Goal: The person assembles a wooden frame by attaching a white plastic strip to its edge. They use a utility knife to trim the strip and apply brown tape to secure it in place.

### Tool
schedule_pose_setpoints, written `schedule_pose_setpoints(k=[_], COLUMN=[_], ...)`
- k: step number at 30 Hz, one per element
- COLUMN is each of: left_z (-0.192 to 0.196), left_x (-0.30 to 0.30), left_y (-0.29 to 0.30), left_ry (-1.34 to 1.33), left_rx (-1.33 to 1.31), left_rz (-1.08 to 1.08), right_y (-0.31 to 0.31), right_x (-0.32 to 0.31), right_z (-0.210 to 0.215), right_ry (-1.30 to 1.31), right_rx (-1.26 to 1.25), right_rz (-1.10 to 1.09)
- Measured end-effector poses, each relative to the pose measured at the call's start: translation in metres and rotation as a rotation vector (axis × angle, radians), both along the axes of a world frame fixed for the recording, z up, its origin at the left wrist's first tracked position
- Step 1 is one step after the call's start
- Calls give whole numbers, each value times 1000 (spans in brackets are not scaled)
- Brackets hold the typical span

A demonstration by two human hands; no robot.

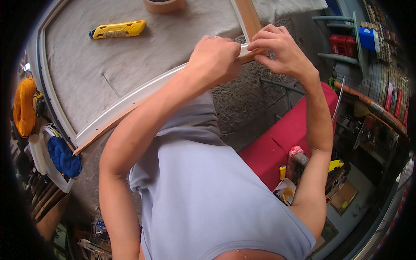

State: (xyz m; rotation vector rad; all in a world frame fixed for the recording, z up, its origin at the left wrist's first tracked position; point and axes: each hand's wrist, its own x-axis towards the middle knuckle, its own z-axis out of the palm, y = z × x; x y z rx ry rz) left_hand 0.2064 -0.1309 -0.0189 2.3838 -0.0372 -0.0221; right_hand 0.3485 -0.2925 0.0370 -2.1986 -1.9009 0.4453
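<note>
A large white-and-wood picture frame [130, 102] lies on a grey cloth-covered table [108, 69]. My left hand [215, 58] grips the near right corner of the frame, fingers closed over its edge. My right hand [277, 47] pinches the same corner from the right side, fingertips on the wooden moulding [248, 15] that runs away along the right edge. The corner joint itself is hidden under my fingers.
A yellow utility knife [118, 29] lies on the cloth at the far left. A roll of brown tape [164, 5] sits at the far edge. A red surface [277, 143] stands to my right, with shelves of small goods [381, 39] beyond. Orange and blue bundles [24, 106] hang left.
</note>
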Motion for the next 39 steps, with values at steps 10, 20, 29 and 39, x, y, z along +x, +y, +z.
schedule_pose_setpoints(k=[10, 20, 29, 39], left_z=[-1, 1, -6, -4], left_x=[-1, -1, 4, 18], left_y=[-7, -13, -18, -23], left_ry=[-60, -35, -186, -53], left_rx=[72, 214, 168, 123], left_rz=[-10, 3, 85, 22], right_y=[-7, -7, -12, -12], right_x=[-4, -7, 5, 7], right_z=[-8, -4, -9, -4], right_ry=[-80, -206, -197, -182], right_rx=[29, 15, 98, 29], right_rz=[-25, 29, 13, 20])
